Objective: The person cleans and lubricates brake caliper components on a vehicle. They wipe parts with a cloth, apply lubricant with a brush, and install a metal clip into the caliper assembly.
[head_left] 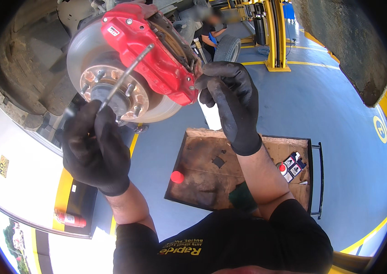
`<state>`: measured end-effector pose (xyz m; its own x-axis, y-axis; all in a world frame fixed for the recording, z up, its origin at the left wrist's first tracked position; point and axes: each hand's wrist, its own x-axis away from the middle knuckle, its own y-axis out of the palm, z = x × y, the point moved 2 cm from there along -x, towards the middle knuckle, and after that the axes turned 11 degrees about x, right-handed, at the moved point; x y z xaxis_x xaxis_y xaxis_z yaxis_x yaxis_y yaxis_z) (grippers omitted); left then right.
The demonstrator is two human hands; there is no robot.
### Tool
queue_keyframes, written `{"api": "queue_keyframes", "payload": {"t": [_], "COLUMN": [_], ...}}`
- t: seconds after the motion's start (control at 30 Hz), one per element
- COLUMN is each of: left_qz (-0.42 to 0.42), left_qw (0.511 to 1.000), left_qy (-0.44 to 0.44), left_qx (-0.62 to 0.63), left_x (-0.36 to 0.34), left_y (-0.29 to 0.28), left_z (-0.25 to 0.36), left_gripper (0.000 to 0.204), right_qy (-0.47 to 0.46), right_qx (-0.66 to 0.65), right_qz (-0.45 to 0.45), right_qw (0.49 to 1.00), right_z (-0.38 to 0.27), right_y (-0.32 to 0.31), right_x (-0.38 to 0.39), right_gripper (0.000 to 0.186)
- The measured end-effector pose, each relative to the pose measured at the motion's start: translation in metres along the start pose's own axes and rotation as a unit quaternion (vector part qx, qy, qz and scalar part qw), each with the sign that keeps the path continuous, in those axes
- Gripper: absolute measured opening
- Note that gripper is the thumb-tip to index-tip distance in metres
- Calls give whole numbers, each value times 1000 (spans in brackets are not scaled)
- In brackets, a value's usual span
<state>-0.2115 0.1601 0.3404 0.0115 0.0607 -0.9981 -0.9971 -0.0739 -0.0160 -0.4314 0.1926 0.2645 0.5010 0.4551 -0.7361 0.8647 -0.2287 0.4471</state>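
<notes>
My left hand, in a black glove, is closed around the lower end of a slim metal rod. The rod slants up to the right, in front of the red brake caliper. Behind it are the brake disc and the hub with its bare wheel studs. My right hand, gloved too, has its fingers pinched together beside the caliper's lower right end. What those fingers hold, if anything, is hidden. Just below them shows a white object, its kind unclear; I cannot tell whether the hand touches it.
Below stands a trolley with a brown, stained top, bearing a red cap, a dark green cloth and small packets. A yellow lift post rises at the back. Another person is beside a tyre.
</notes>
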Motion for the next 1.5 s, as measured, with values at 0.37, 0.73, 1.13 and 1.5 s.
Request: {"api": "queue_keyframes", "payload": {"t": [0.37,0.73,1.13,1.5], "left_qz": [-32,45,-43,-21], "left_qw": [977,998,969,993], "left_qy": [74,-27,174,72], "left_qx": [-195,-18,-172,-92], "left_x": [-29,-47,-37,-47], "left_y": [33,29,42,40], "left_z": [2,-15,0,-5], "left_gripper": [9,5,7,9], "right_qy": [72,-184,-327,-313], "right_qx": [-12,188,300,309], "right_qz": [5,-63,-13,-7], "right_qw": [997,963,896,898], "right_z": [25,11,35,27], "right_y": [-35,-2,28,28], "right_x": [8,-46,-83,-92], "right_gripper": [26,31,34,28]}}
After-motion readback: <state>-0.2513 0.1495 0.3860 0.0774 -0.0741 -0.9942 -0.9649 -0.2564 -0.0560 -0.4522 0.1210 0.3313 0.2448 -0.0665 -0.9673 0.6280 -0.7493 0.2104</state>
